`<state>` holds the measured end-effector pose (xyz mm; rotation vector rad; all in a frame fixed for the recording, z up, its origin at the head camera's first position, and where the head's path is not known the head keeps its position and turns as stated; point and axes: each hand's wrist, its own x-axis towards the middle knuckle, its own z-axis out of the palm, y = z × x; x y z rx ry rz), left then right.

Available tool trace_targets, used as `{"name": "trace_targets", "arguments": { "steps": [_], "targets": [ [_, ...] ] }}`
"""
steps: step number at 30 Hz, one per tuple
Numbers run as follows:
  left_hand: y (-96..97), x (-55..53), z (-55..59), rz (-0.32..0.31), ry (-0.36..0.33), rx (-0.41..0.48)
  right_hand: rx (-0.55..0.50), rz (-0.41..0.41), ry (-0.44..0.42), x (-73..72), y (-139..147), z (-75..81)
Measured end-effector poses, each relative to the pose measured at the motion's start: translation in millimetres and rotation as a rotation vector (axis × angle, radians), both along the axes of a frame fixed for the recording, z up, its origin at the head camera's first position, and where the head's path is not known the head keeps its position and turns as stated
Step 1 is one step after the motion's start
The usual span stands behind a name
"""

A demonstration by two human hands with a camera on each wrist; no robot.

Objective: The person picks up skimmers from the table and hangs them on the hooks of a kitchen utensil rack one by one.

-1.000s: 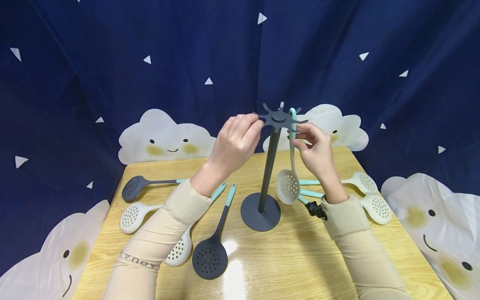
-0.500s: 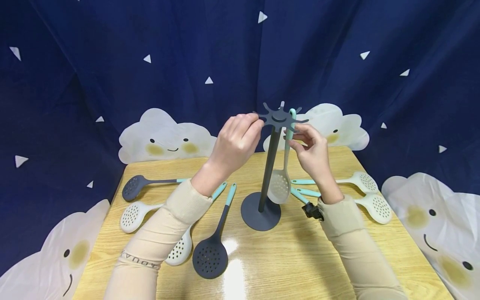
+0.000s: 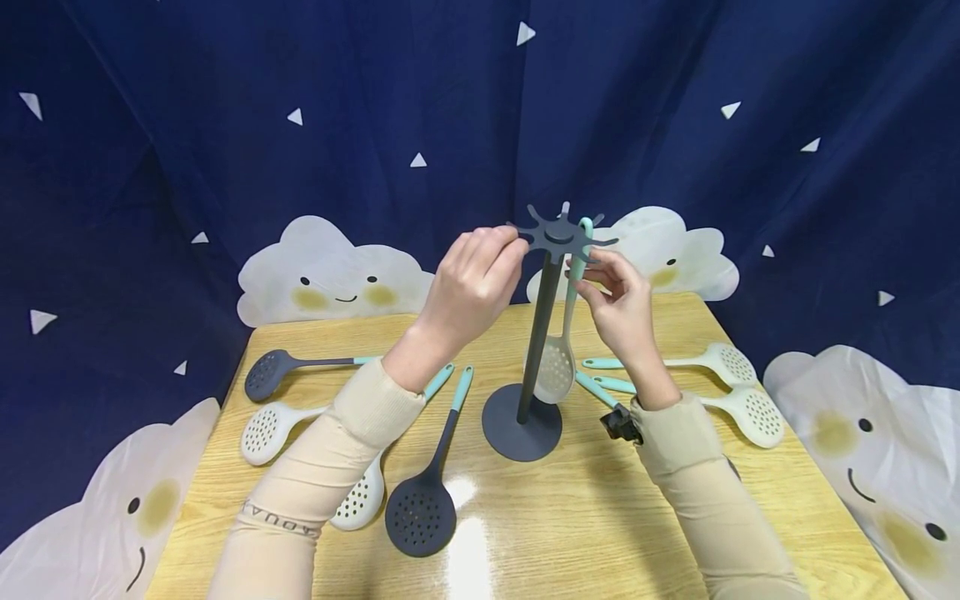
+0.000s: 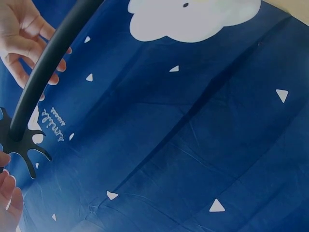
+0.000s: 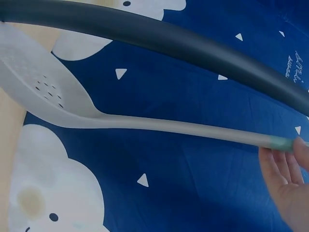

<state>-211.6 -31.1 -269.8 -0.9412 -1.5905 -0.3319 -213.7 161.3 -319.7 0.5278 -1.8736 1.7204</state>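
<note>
A dark grey utensil rack (image 3: 542, 337) with a star-shaped top of several arms stands on a round base. With its fingertips, my left hand (image 3: 480, 271) pinches the end of one arm on the left side. A beige skimmer (image 3: 556, 372) with a mint handle hangs on the right, its hooked handle end at one of the rack's arms. Thumb and fingers of my right hand (image 3: 626, 312) pinch that handle just below the hook. In the right wrist view the skimmer's perforated bowl (image 5: 72, 99) lies beside the pole (image 5: 183, 46).
A dark skimmer (image 3: 420, 517) lies at the front, and another dark one (image 3: 266, 375) at the far left. Pale skimmers (image 3: 262, 435) lie on the left, partly under my left sleeve. More pale ones (image 3: 753, 417) are on the right of the wooden table (image 3: 540, 533).
The skimmer's bowl has swung left toward the pole, and my right hand has moved slightly left with it. The left hand has stayed where it was.
</note>
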Motion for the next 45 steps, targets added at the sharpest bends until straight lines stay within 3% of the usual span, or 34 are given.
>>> {"name": "trace_targets", "arguments": {
  "steps": [8,14,19,22,28,31,34,40,45],
  "targets": [
    [0.3,-0.3,1.1,0.001,0.002,0.001,0.012,0.017,-0.002,-0.9,2,-1.7],
    [0.4,-0.5,1.6,0.007,0.006,0.001,0.088,0.057,-0.004,-1.7,9,-2.2],
    [0.5,-0.7,1.7,0.003,0.011,0.000,0.077,0.078,0.022,-5.7,18,-10.9],
    [0.3,-0.8,1.2,0.002,0.010,0.000,0.087,-0.014,0.087,-12.7,25,-24.7],
    [0.2,-0.7,0.6,-0.001,0.005,-0.001,0.317,-0.353,0.134,-27.7,41,-66.4],
    [0.6,-0.6,0.5,-0.004,0.003,-0.001,0.426,-0.395,0.068,-32.4,51,-86.9],
    [0.9,-0.6,0.3,-0.006,0.000,0.000,0.548,-0.391,-0.078,-33.1,60,-106.0],
    [0.9,-0.7,-0.5,-0.004,0.004,0.002,0.786,-0.323,-0.387,-27.7,76,-142.9],
    [1.6,-0.9,-1.2,-0.007,0.004,0.005,0.908,-0.259,-0.541,-21.6,83,-172.8]
  ]
}}
